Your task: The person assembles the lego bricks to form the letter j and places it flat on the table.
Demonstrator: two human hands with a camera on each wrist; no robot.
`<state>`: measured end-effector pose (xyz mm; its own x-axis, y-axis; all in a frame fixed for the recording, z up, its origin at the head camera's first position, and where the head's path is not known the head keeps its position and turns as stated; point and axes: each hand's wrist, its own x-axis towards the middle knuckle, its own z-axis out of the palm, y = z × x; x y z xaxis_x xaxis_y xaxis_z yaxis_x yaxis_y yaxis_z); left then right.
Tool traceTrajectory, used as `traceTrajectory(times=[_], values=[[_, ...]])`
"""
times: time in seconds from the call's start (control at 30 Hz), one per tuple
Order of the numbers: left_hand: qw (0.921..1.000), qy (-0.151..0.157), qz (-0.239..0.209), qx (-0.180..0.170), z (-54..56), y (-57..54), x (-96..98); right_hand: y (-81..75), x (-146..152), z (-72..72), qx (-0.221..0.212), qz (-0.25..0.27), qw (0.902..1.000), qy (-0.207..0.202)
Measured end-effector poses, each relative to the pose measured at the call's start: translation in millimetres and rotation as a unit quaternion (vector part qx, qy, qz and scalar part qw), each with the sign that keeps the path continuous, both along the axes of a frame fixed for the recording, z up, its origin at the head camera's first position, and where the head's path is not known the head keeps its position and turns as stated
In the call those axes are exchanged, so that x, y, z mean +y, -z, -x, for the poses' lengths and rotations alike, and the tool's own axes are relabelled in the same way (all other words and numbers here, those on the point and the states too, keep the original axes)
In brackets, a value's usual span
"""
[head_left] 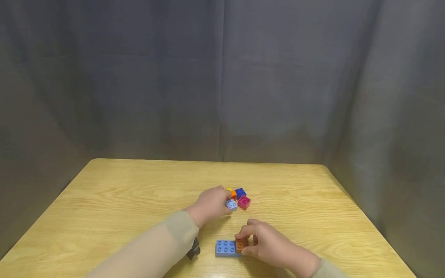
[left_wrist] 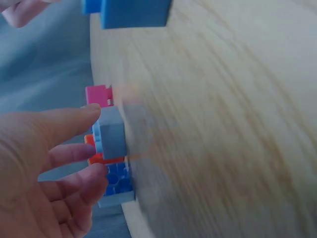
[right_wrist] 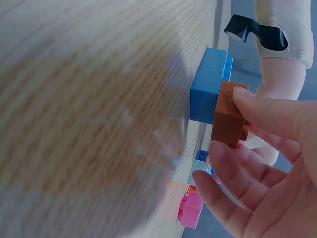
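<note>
My right hand (head_left: 269,244) pinches a brown brick (right_wrist: 229,116) between thumb and fingers. That brick sits at the right end of a long blue brick (head_left: 226,248), overlapping its top, and the long brick's other studs show. Farther forward, my left hand (head_left: 212,204) has its thumb and fingers around a small light blue brick (head_left: 231,204); in the left wrist view the thumb tip lies at one end of this light blue brick (left_wrist: 112,133). Just beyond it are a pink brick (head_left: 244,202), an orange brick (head_left: 234,195) and a dark blue brick (head_left: 240,193).
A bit of a yellow brick (head_left: 229,189) peeks out behind the left hand's fingers. All the bricks are on a wooden table (head_left: 139,185) with rounded back corners. Grey curtains (head_left: 222,85) hang behind and at both sides. A black wrist device (head_left: 193,249) is at the left sleeve.
</note>
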<state>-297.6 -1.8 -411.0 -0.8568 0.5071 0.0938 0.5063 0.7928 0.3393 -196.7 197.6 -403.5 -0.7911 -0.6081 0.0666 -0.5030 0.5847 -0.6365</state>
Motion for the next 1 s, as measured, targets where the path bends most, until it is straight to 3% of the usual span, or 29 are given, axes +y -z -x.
traceTrajectory(times=[0.33,0.7,1.0], values=[[0.9976,0.0,0.051,0.047,2.6,5.6,8.8,-0.5,0,-0.4,-0.007,0.002,1.0,-0.001],[0.9996,0.005,0.027,0.008,-8.4,1.7,6.1,1.1,0,-1.2,0.001,0.005,1.0,-0.002],[0.9997,0.019,0.005,0.013,-24.5,-7.0,-8.6,1.1,1,-0.2,-0.004,0.001,1.0,0.002]])
